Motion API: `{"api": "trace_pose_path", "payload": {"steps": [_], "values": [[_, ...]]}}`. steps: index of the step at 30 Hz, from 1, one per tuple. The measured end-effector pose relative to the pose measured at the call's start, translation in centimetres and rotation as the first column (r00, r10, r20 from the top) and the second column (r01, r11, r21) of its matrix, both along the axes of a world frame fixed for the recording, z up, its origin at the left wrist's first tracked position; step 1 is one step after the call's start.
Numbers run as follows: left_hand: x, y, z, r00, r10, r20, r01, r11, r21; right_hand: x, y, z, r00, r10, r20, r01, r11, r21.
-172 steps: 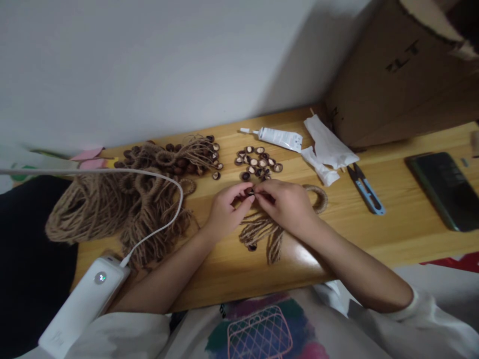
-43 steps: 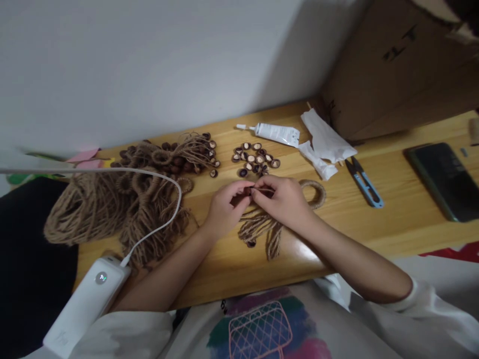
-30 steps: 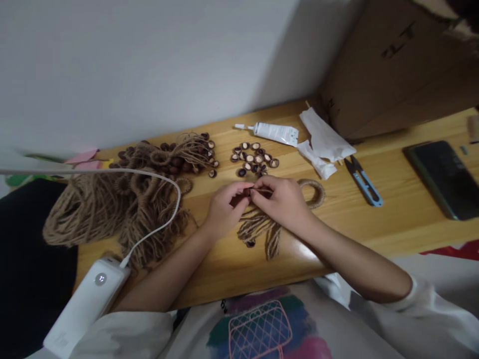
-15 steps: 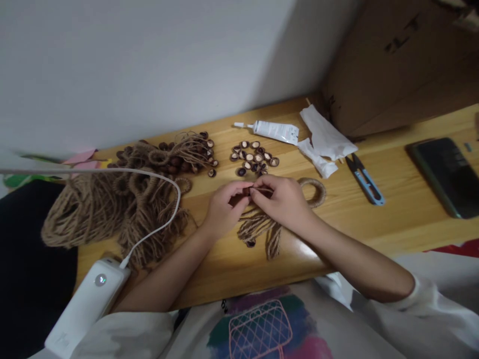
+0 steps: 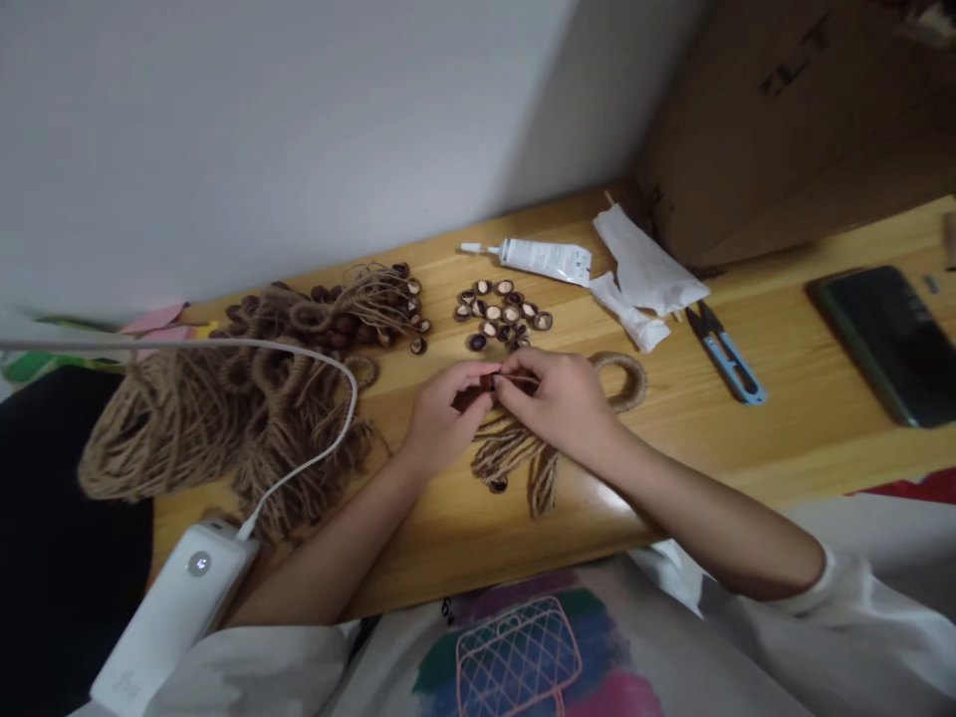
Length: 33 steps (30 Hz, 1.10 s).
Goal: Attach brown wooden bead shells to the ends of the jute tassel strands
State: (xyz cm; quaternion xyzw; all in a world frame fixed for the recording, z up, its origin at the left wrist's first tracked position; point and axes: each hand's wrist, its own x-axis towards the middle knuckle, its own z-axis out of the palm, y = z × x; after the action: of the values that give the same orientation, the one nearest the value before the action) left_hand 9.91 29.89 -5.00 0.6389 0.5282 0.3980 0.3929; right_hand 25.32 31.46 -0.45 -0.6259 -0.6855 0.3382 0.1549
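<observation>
My left hand [image 5: 446,416] is closed, its thumb and fingers pinching a small dark nutshell half [image 5: 494,381], mostly hidden. Against that shell, my right hand [image 5: 564,406] pinches a strand of jute twine [image 5: 526,378]. Under and beside the right hand lies a wrapped twine ring [image 5: 633,382]. Loose twine tassels [image 5: 499,450] spread on the wood below the hands, with one dark shell [image 5: 498,486] at their lower end. Just beyond my fingertips sits a group of several cut nutshell halves [image 5: 511,314], pale inside.
Left are a twine heap [image 5: 164,418], brown nuts [image 5: 345,325] and a white power bank [image 5: 175,612] with a cable [image 5: 329,450]. A glue tube [image 5: 544,260], crumpled tissue [image 5: 649,267], blue thread snips [image 5: 726,357] and a phone [image 5: 888,339] lie right, before a cardboard box [image 5: 792,139].
The view has shifted slightly, moving everything a little to the left. Both hands keep the same hold on the shell and twine, with barely any finger movement.
</observation>
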Motion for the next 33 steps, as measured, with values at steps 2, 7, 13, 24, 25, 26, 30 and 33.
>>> {"api": "trace_pose_path", "payload": {"steps": [2, 7, 13, 24, 25, 26, 30, 33], "values": [[-0.01, -0.01, -0.04, 1.0, -0.006, 0.003, 0.006, 1.0, 0.013, 0.0, -0.04, -0.03, 1.0, 0.003, 0.009, -0.003, 1.0, 0.003], [-0.04, -0.02, -0.08, 1.0, -0.003, -0.013, 0.003, 1.0, 0.024, -0.07, -0.13, -0.19, 1.0, 0.0, 0.022, 0.0, 1.0, 0.02], [-0.04, -0.05, -0.18, 1.0, 0.004, -0.021, -0.004, 1.0, 0.012, -0.15, -0.15, -0.15, 0.999, -0.004, 0.039, 0.003, 1.0, 0.019], [0.03, -0.04, -0.02, 0.999, 0.013, 0.045, -0.012, 1.0, -0.007, -0.03, -0.11, -0.23, 0.999, 0.004, -0.054, -0.002, 0.999, 0.038], [0.03, -0.03, -0.03, 0.999, 0.015, 0.048, -0.014, 1.0, -0.008, -0.01, -0.12, -0.26, 0.998, 0.004, -0.069, -0.001, 0.999, 0.039], [0.03, -0.02, -0.05, 0.999, 0.014, 0.05, -0.014, 1.0, -0.009, 0.02, -0.14, -0.29, 0.997, 0.004, -0.081, -0.001, 0.999, 0.04], [0.04, 0.01, -0.02, 0.998, 0.008, 0.069, -0.006, 1.0, -0.03, 0.03, -0.17, -0.35, 0.995, 0.001, -0.102, 0.002, 0.999, 0.035], [0.06, 0.01, 0.05, 0.997, 0.002, 0.073, 0.001, 0.999, -0.041, 0.0, -0.13, -0.35, 0.995, 0.0, -0.101, 0.002, 1.0, 0.026]]}}
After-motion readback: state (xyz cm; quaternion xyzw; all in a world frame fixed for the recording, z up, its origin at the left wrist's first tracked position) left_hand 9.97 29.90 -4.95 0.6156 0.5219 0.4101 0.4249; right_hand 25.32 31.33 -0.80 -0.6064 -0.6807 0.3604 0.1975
